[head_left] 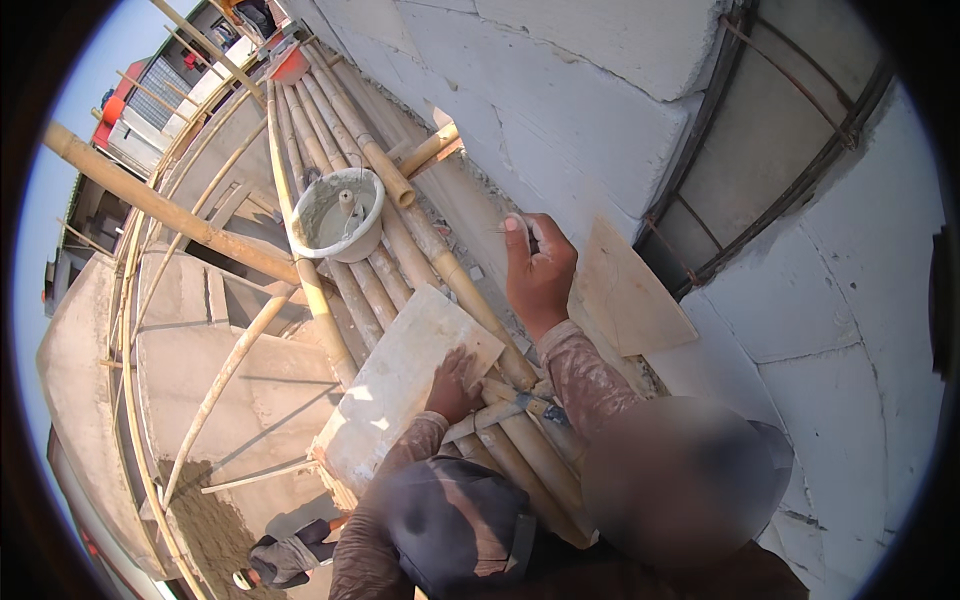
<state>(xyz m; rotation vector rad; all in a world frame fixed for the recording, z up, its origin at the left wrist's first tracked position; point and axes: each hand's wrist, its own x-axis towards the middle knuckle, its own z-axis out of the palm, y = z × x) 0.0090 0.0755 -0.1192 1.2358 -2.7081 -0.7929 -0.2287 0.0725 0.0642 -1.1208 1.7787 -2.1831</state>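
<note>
Trowel handle [528, 236] inside right hand's [540, 272] grip

Under the left hand [455, 385] lies a pale, rough, matt stone-like slab [400, 385]; beside it smooth yellow bamboo poles [370, 150]; the right hand [538, 270] grips something small, perhaps metal.
</note>
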